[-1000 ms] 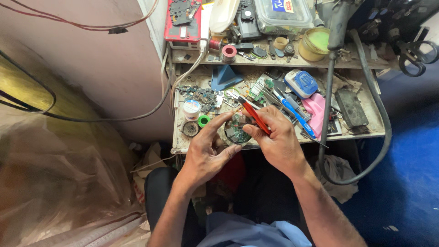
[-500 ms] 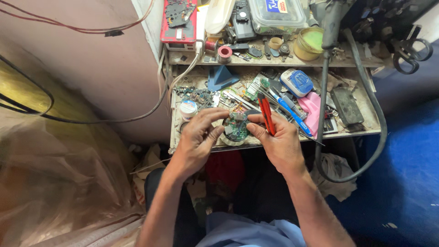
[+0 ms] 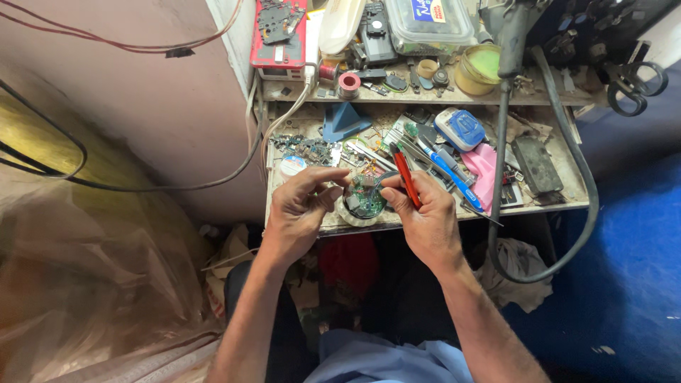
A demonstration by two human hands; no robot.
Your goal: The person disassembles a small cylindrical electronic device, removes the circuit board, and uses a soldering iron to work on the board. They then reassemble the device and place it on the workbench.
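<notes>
While the right hand [image 3: 425, 213] holds a red tool [image 3: 406, 175], a blue-labelled clear box [image 3: 430, 20] sits above.

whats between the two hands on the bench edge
In the head view, a small round green circuit board sitting in a pale ring lies between the left hand and the right hand, which holds a red-handled tool.

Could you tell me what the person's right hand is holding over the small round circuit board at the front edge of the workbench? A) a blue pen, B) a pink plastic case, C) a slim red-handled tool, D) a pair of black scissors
C: the right hand grips a slim red-handled tool beside the small round green circuit board, while the blue pen lies untouched on the bench behind it.
</notes>
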